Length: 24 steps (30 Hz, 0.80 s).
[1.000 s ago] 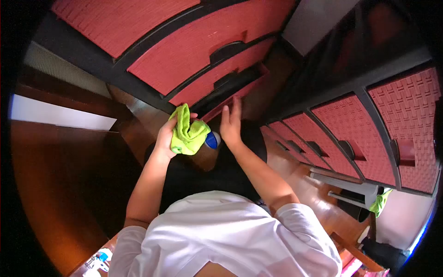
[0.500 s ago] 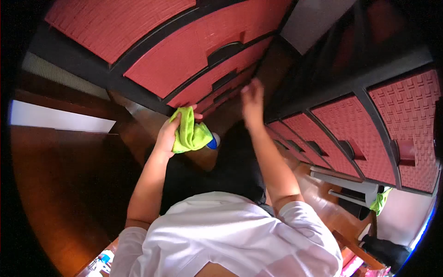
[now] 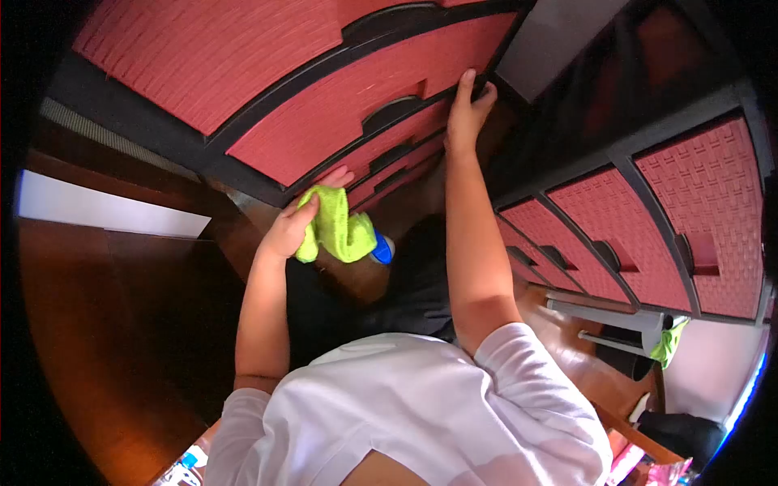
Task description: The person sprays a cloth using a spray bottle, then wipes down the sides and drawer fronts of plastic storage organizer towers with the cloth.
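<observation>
In the head view, the left hand (image 3: 288, 231) pinches a lime-green, soft fabric cloth (image 3: 347, 235), whose loose folds hang right of that grip. It looks light, limp and hard to break, best held by a bunched fold. Beyond the grip stands a red-and-black, woven-textured drawer unit (image 3: 324, 121); the right hand (image 3: 465, 121), digits spread, is at its right edge, contact unclear. The cloth partly hides the left fingers and a blue object (image 3: 382, 249), too covered to identify.

A crumpled lime-green cloth (image 3: 334, 233) droops from the left fingers (image 3: 337, 176) beside closed red drawers (image 3: 324, 113).
</observation>
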Tool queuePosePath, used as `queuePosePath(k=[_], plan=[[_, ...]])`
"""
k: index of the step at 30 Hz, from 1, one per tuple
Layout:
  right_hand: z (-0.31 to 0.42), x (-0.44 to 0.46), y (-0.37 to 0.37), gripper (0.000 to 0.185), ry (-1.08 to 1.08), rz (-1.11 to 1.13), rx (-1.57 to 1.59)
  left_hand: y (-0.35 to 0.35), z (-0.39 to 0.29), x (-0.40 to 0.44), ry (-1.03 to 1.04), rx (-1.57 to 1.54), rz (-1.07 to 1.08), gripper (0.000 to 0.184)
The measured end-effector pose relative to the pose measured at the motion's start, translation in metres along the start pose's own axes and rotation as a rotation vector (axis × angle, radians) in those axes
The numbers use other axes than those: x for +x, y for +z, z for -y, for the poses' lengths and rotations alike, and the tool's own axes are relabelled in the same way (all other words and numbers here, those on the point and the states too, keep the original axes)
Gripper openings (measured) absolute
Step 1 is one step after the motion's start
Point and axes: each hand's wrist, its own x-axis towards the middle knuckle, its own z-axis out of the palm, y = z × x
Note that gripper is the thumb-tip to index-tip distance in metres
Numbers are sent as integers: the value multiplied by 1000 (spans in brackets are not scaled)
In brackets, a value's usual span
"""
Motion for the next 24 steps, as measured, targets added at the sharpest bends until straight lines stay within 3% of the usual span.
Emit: queuePosePath(k=[1, 2, 3, 8, 11, 12, 13, 14, 15, 16, 17, 18, 19, 21, 24], plan=[[2, -10, 0, 87, -13, -9, 3, -5, 0, -6, 20, -24, 3, 54], [5, -19, -1, 87, -25, -13, 6, -10, -2, -13, -37, 10, -15, 68], [7, -26, -2, 87, -26, -1, -6, -12, -3, -22, -51, -117, -73, 59], [17, -75, -19, 79, -86, 50, -107, -32, -1, -53, -29, -325, -112, 58], [10, -87, -57, 70, -173, 372, 81, -30, -6, -60, -26, -294, -161, 52], [-13, -95, -70, 60, -332, 376, -126, -32, -3, -69, -29, -237, -200, 49], [-20, -110, -94, 57, -364, 553, -375, -33, -3, -74, -31, -181, -239, 47], [-24, -121, -115, 63, -382, 898, -584, -29, -11, -76, -76, -182, -281, 43], [-63, -133, -128, 79, -366, 1204, -1007, -34, -4, -77, -130, -167, -347, 40], [-42, -156, -132, 105, -292, 1509, -1294, -32, -2, -74, -155, -59, -425, 40], [-93, -164, -134, 122, -332, 1545, -1083, -29, -6, -70, -167, 54, -501, 40], [-89, -178, -129, 122, -336, 1520, -844, -17, -19, -70, -119, 149, -544, 41], [-107, -195, -120, 117, -286, 1441, -545, -3, -31, -69, -76, 235, -590, 42], [-119, -223, -104, 106, -176, 1303, -262, -5, -29, -63, -76, 106, -568, 43], [-113, -246, -97, 90, -35, 1142, -284, 11, -43, -54, -133, -293, -499, 40]])
